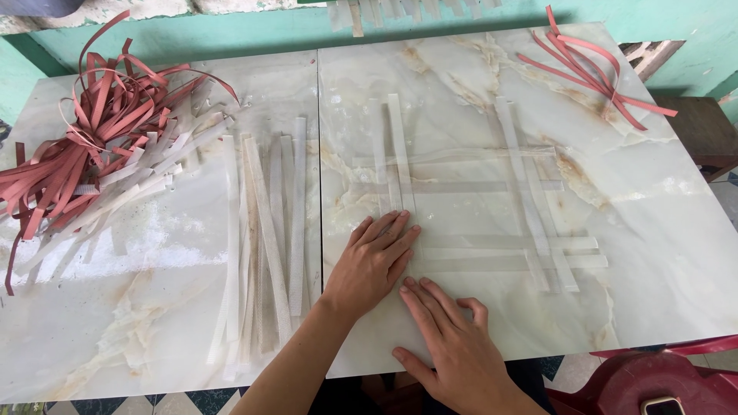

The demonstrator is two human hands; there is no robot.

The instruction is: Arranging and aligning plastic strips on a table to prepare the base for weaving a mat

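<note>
Centre-bottom of frame, left hand (pixel 374 261) and right hand (pixel 450 338) press flat, grip released, on pale translucent plastic strips (pixel 461 253) crossed on marble bench (pixel 661 253); loose lattice could slide apart

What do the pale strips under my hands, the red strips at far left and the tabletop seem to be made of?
Pale strips: probably thin translucent plastic strapping; flat, the marbling shows through, and loose ones nearby look faintly embossed.
Red strips: likely similar plastic band, matte; they spring into stiff loops and curls.
Tabletop: looks like glossy polished marble-pattern tile, with veining, reflections and a seam between two slabs.
</note>
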